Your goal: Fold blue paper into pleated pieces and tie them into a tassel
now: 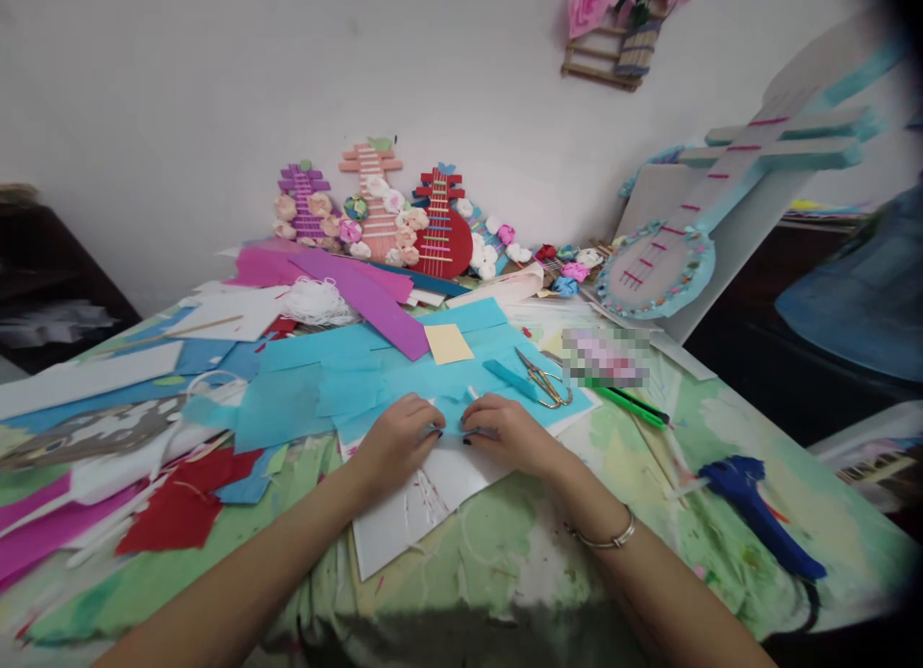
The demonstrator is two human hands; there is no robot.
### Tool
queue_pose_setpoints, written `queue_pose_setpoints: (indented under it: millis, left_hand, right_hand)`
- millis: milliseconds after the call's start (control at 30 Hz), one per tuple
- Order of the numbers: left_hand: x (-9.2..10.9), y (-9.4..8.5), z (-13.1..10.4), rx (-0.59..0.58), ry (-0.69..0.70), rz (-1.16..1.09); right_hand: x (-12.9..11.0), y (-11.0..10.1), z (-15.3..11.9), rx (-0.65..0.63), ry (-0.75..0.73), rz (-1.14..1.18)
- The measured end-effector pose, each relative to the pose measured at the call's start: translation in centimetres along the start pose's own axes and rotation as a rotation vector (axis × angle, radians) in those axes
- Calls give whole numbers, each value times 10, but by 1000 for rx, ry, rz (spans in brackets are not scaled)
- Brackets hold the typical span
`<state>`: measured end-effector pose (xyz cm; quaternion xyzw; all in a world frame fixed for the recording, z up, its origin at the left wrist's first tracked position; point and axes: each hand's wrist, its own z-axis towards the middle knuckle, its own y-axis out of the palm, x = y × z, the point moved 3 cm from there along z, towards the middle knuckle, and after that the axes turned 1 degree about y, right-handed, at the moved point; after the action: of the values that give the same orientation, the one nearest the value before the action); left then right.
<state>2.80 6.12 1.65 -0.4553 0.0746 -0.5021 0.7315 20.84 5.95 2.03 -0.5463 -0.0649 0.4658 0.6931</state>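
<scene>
My left hand [400,444] and my right hand [509,435] meet over the middle of the table, fingers closed in a pinch. Between them runs a small piece of light blue paper [452,420], gripped at both ends. Beneath lies a white board [404,529] with thin whitish strands on it. Large light blue sheets [288,399] spread behind my hands. To the right of them rest small scissors [548,380] with gold-coloured handles. A square of cream paper [448,343] sits farther back.
A blue hot glue gun [750,514] and a green cutter [635,405] lie at the right. Red felt-like scraps [180,505], a purple strip [367,298] and white yarn [317,303] are at left and behind. Decorated model lutes [454,231] line the wall; a larger one [667,250] leans right.
</scene>
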Motion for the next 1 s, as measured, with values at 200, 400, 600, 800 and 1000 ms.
queue_pose_setpoints:
  millis: [200, 400, 600, 800, 1000]
  left_hand:
    - [-1, 0, -1, -38, -7, -28]
    - [2, 2, -2, -71, -36, -96]
    - [0, 0, -1, -91, -84, -176]
    - [-4, -1, 1, -179, -130, -235]
    - [-6, -2, 3, -282, -174, -266]
  right_hand:
    - [3, -1, -1, 15, 39, 12]
    - [-2, -3, -1, 16, 73, 1]
    - [4, -2, -1, -16, 91, 48]
    - [6, -7, -1, -40, 112, 75]
    - [5, -8, -1, -88, 131, 67]
